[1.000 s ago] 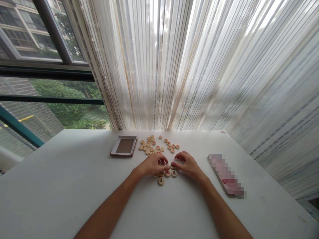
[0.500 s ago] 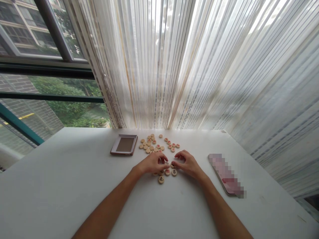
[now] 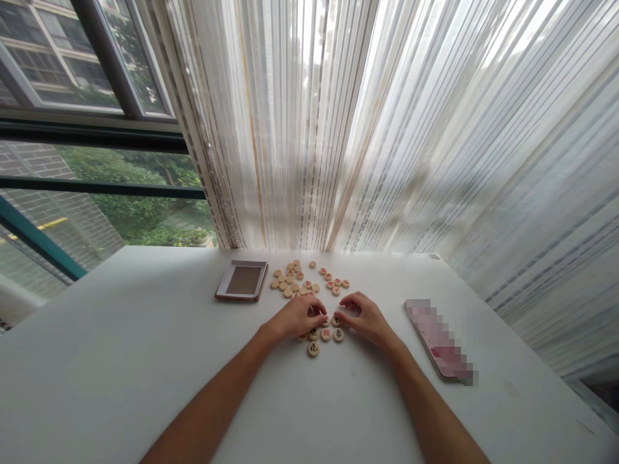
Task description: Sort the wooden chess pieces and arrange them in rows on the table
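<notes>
Round wooden chess pieces with red or black characters lie on a white table [image 3: 120, 361]. My left hand [image 3: 297, 317] and my right hand [image 3: 365, 319] rest side by side over a small near group of pieces [image 3: 325, 335], fingers curled and fingertips nearly meeting on a piece between them. One piece [image 3: 313, 349] sits alone just below. A larger scatter of pieces [image 3: 302, 280] lies beyond my hands.
A shallow reddish-brown box [image 3: 242, 281] lies to the left of the scatter. A long flat pink object [image 3: 440, 341], blurred out, lies at the right. Striped sheer curtains [image 3: 387, 129] hang behind the table, with a window [image 3: 87, 167] at the left.
Both hands stay almost still over the near pieces; the fingertips have shifted only slightly. The view has moved a little.
</notes>
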